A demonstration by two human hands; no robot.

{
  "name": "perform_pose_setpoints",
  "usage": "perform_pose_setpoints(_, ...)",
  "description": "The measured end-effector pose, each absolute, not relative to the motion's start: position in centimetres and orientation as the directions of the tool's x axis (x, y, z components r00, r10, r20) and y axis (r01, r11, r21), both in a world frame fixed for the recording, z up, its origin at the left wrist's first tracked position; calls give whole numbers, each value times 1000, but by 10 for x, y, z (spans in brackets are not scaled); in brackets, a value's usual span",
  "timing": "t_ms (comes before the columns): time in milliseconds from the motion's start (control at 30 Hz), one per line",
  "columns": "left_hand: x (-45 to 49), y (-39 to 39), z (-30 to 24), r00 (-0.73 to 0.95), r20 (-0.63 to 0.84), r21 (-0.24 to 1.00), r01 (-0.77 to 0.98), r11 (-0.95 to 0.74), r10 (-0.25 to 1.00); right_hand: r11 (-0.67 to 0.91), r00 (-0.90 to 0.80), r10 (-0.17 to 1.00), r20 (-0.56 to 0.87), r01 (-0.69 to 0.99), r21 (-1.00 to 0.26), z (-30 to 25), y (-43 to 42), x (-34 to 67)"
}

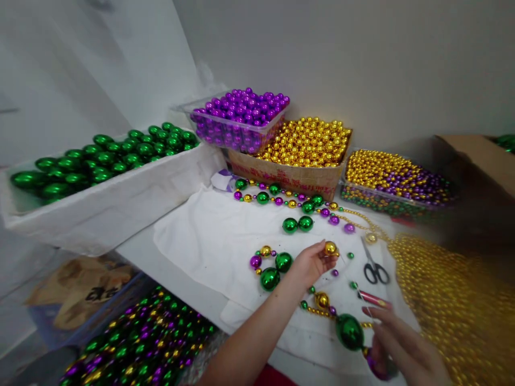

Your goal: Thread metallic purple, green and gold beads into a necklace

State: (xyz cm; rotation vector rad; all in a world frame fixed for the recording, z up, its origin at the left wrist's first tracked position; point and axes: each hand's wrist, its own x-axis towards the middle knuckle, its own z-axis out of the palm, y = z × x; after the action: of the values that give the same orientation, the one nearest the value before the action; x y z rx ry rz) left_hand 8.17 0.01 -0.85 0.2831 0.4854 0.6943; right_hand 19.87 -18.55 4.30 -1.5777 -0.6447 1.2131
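My left hand (311,264) is closed in a pinch on a round gold bead (330,248) over the white cloth (213,241). My right hand (402,343) is blurred at the lower right; its fingers pinch a thin red-tipped tool (372,298), and a purple bead (376,364) lies under the palm. A partly strung strand runs between the hands, with a gold bead (322,299) and a large green bead (349,331). Loose green beads (277,271), a purple one and a gold one lie just left of my left hand.
Scissors (374,268) lie on the cloth to the right. Behind are a white box of green beads (100,155), a clear bin of purple beads (241,115), a carton of gold beads (306,142) and a tray of mixed strands (394,177). Gold strands (454,305) pile at right; finished strands (140,343) fill a bin below left.
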Motion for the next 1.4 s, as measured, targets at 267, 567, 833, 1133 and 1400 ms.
perform_pose_setpoints(267, 77, 13, -10, 606, -407, 261, -640, 722, 684, -404, 302, 863, -404, -67, -912, 36, -187, 195)
perform_pose_setpoints(567, 75, 15, -8, 575, -407, 284, -659, 697, 710, -390, 346, 857, -382, -49, -919, 37, -188, 190)
perform_pose_setpoints(833, 75, 12, -2, 554, -396, 326, -661, 676, 732, -400, 292, 876, -384, -5, -917, 36, -188, 196)
perform_pose_setpoints(1133, 74, 7, -3, 598, -313, 398, -624, 673, 738, -385, 358, 849, -388, -84, -919, 36, -182, 187)
perform_pose_setpoints(1400, 71, -2, 3, 658, -136, 417, -640, 645, 741, -380, 324, 865, -384, -80, -922, 26, -177, 191)
